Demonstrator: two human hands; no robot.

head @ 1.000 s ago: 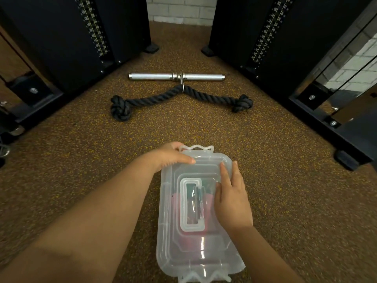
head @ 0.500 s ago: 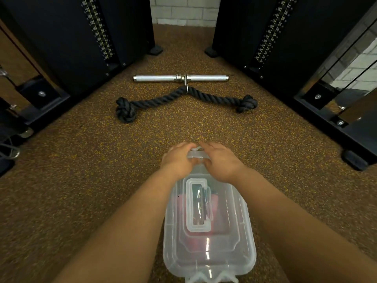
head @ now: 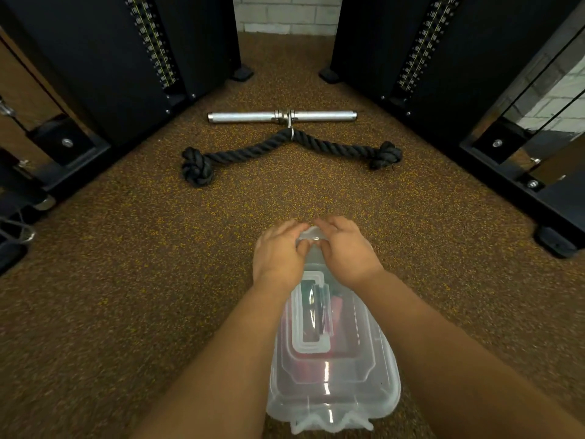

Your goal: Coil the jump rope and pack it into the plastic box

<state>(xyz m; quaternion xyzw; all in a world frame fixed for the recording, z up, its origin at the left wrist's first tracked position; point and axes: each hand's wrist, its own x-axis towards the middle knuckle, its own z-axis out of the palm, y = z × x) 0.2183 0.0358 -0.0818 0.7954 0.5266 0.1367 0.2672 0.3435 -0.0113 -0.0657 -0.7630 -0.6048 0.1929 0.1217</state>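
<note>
Item 1, left: black weight-stack tower (head: 104, 58), standing on the speckled rubber floor (head: 126, 280) along its left edge.

Item 2, far centre of the floor: steel bar attachment (head: 281, 116); just nearer, a black knotted tricep rope (head: 285, 147), joined to the bar by a ring. Neither belongs to the task.

Item 3, near centre: left hand (head: 280, 255), fingers curled over the far-end latch (head: 311, 236) of the plastic box, thumb tucked under the fingers. It grips the latch.

Item 4: clear plastic box (head: 332, 369), lying on the floor lengthwise away from the person, lid on, moulded handle (head: 311, 312) flat in the lid recess. The near-end latch (head: 332, 423) appears unfastened, though that is uncertain.

Item 5: jump rope (head: 337, 307), inside the box, seen through the lid as red and dark shapes; its coil cannot be made out.

Item 6: right hand (head: 346, 251), fingers curled on the same latch beside the left hand.

Item 7, right: second black tower (head: 474, 52).

Handling note (judgement): the box looks light, thin-walled and smooth, likely to flex and slide. Press latches at their centres; carry by the lid handle once both ends are shut. Packing seems done, closing remains.
</note>
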